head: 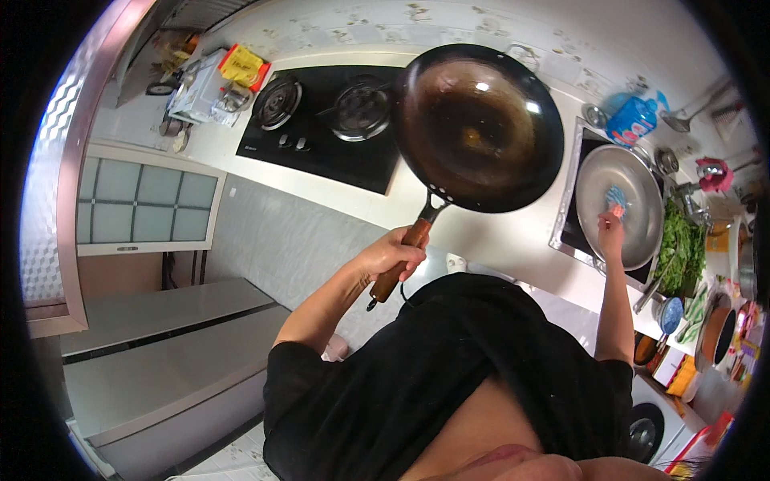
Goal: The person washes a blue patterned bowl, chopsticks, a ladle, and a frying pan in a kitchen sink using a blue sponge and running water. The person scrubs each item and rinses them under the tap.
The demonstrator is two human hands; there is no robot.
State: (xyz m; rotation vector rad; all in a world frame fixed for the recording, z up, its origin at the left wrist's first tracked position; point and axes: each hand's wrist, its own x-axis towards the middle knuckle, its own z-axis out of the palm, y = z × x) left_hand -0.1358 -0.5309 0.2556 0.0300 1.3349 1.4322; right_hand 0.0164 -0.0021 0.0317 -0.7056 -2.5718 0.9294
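A dark wok (478,129) with a wooden handle is raised over the white counter, between the black gas hob (325,120) and the sink (565,216). Around its handle my left hand (397,255) is closed. The wok's inside looks glossy, with a small yellow-brown patch near the middle. On the right, my right hand (610,223) holds a blue and white cloth or brush (616,197) with a pinkish part by the fingers; its exact kind is unclear. That item is over a wide metal basin (637,240), which lies on the sink.
Behind the basin stands a blue bottle (631,120). Leafy greens (680,246) lie right of it, with a blue bowl (669,315) nearer me. A yellow and red packet (243,67) is beyond the hob's left end. Ladles hang at the right wall.
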